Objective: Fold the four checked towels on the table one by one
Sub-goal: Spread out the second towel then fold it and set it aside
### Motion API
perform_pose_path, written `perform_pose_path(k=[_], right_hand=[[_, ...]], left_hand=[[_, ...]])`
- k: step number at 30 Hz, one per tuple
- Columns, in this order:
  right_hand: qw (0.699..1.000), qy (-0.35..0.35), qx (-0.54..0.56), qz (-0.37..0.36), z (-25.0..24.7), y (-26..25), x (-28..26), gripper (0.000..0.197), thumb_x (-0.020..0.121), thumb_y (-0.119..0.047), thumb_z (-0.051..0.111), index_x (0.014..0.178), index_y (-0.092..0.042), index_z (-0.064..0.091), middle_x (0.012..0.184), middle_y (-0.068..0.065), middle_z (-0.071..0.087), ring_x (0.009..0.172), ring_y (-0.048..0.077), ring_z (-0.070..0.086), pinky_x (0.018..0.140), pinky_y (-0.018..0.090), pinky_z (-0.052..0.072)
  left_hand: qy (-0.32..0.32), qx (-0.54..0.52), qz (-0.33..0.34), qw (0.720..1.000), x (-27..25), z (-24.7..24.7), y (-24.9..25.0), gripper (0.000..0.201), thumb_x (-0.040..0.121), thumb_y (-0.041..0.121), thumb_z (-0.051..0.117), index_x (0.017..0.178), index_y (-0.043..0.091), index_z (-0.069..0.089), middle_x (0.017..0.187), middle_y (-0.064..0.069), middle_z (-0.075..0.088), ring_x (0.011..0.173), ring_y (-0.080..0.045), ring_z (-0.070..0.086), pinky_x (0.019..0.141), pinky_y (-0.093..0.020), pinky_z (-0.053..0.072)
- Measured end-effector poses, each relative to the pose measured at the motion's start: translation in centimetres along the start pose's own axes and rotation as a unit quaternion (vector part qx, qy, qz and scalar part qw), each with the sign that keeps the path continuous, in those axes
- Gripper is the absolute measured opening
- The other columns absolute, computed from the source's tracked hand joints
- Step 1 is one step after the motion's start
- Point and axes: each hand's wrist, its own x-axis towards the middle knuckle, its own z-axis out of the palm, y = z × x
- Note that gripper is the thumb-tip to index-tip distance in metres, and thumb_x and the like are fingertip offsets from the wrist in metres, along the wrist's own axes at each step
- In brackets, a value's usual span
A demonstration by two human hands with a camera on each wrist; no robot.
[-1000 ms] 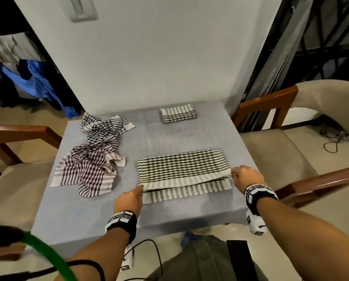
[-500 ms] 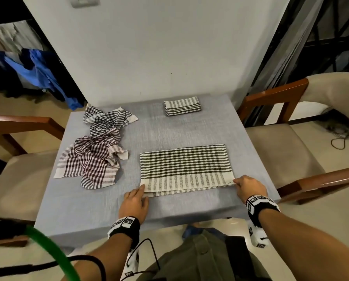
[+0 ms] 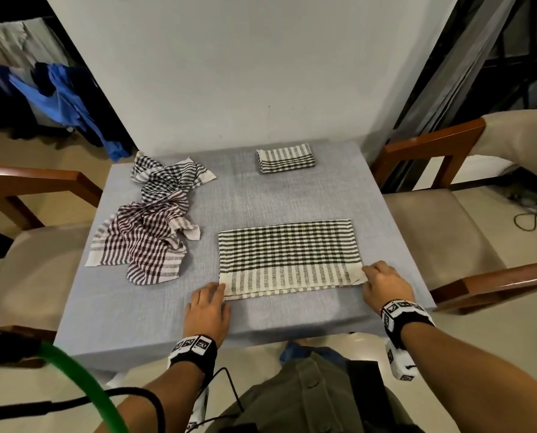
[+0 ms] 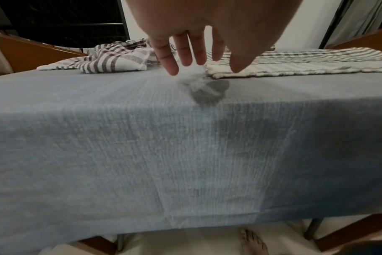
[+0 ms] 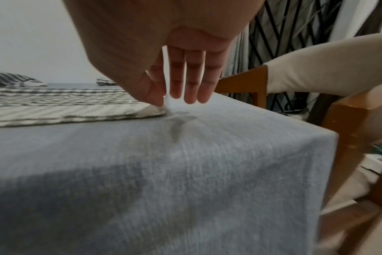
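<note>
A dark-and-cream checked towel point(image 3: 289, 254) lies folded in half near the table's front edge, striped border toward me. My left hand point(image 3: 217, 290) hovers at its near-left corner with fingers point(image 4: 172, 65) straight and spread, holding nothing. My right hand point(image 3: 367, 273) is at the near-right corner, where thumb and index finger pinch the slightly raised towel corner point(image 5: 150, 110); the index tip is hidden behind the thumb. A small folded towel point(image 3: 285, 157) sits at the back. Two crumpled towels lie at the left, a black-and-white one point(image 3: 167, 179) and a maroon one point(image 3: 142, 245).
The table wears a grey-blue cloth point(image 3: 261, 198) that hangs over the front edge point(image 4: 185, 155). Wooden chairs with beige seats stand at the left point(image 3: 26, 260) and right point(image 3: 432, 220). A white wall lies just behind the table.
Both hands drew the towel's upper layer toward me and laid it down, so the near edges now line up. My left hand has let go of its corner.
</note>
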Motion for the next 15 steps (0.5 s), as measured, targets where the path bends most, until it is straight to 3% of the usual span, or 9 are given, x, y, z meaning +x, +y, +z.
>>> perform_pose_path(k=[5, 7, 11, 15], right_hand=[[0.976, -0.026, -0.027, -0.216, 0.2, -6.2, 1.3, 0.018, 0.084, -0.022, 0.064, 0.097, -0.017, 0.075, 0.094, 0.003, 0.068, 0.082, 0.025, 0.063, 0.071, 0.036, 0.054], [0.966, -0.051, -0.022, -0.253, 0.5, -9.2, 1.5, 0.019, 0.088, -0.024, 0.059, 0.098, -0.017, 0.074, 0.095, 0.002, 0.067, 0.086, 0.024, 0.063, 0.073, 0.036, 0.053], [0.960, -0.101, -0.051, -0.255, 1.1, -12.4, 1.9, 0.022, 0.095, -0.027, 0.051, 0.101, -0.020, 0.071, 0.100, -0.002, 0.062, 0.094, 0.021, 0.060, 0.075, 0.036, 0.053], [0.951, -0.128, -0.078, -0.269, 1.3, -12.6, 2.5, 0.021, 0.096, -0.026, 0.052, 0.102, -0.019, 0.070, 0.103, 0.000, 0.060, 0.094, 0.023, 0.059, 0.075, 0.040, 0.054]], left_hand=[[-0.014, 0.025, 0.081, 0.996, 2.6, -0.7, 1.9, 0.023, 0.078, 0.026, 0.078, 0.101, 0.022, 0.074, 0.100, -0.001, 0.069, 0.092, -0.028, 0.062, 0.075, -0.044, 0.051], [-0.044, 0.047, 0.106, 0.992, 3.7, -1.0, 2.9, 0.014, 0.078, 0.026, 0.079, 0.091, 0.024, 0.076, 0.094, 0.001, 0.070, 0.089, -0.027, 0.063, 0.073, -0.043, 0.050], [-0.107, 0.081, 0.096, 0.986, 5.1, -1.1, 3.5, 0.023, 0.094, 0.036, 0.057, 0.112, 0.029, 0.071, 0.115, 0.003, 0.064, 0.109, -0.024, 0.057, 0.089, -0.041, 0.045], [-0.126, 0.104, 0.112, 0.980, 5.5, -1.1, 3.1, 0.026, 0.098, 0.034, 0.052, 0.120, 0.031, 0.066, 0.120, 0.003, 0.062, 0.107, -0.023, 0.058, 0.088, -0.040, 0.049]])
